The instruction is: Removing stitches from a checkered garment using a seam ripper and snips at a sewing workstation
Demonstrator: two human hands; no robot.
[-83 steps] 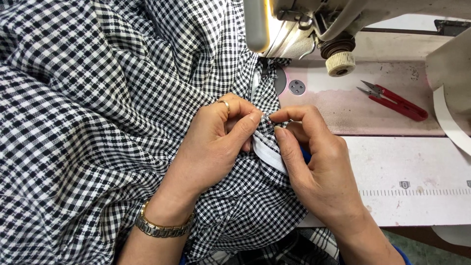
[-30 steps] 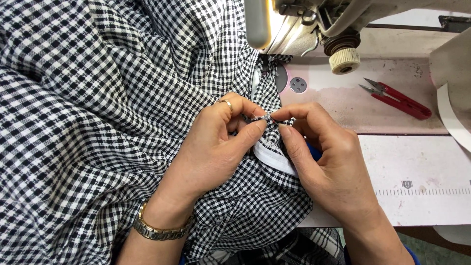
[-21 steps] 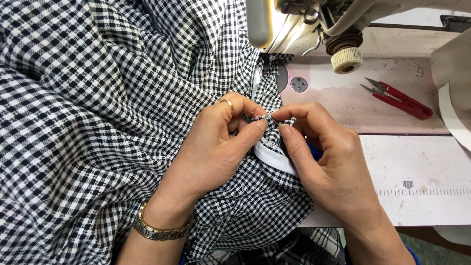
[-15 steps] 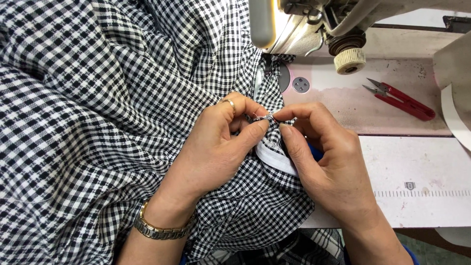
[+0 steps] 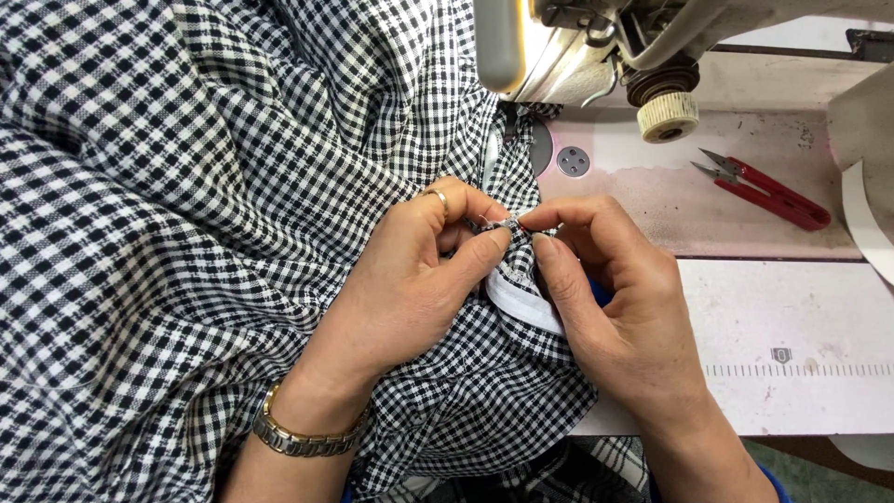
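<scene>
Both hands meet mid-frame over a heap of black-and-white gingham fabric (image 5: pixel 186 186) that covers the left half of the view & spills off the table edge at the bottom. Left hand (image 5: pixel 410 279), w/ a ring on one finger and a metal wristwatch (image 5: pixel 298 433) on the wrist, pinches a small fold of the fabric between thumb & forefinger; right hand (image 5: pixel 624 307) pinches the same fold from the other side, fingertips of the two hands touching or nearly so. A white strip (image 5: pixel 521 303), prob. elastic or tape, shows just below the pinch, partly tucked under the right hand's fingers. What exactly sits betw. the fingertips is too small to make out: a tiny checked bit, maybe w/ thread ends. Behind the hands stands a sewing machine (image 5: pixel 577 47), its head cut off by the top edge; the needle area is hidden by fabric & the machine body. A cream knob (image 5: pixel 668 116) hangs below the machine. Red thread snips (image 5: pixel 768 191) lie on the machine table (image 5: pixel 792 317), well apart from the hands, to the right. A printed ruler scale (image 5: pixel 801 370) runs along the table near the right edge.
</scene>
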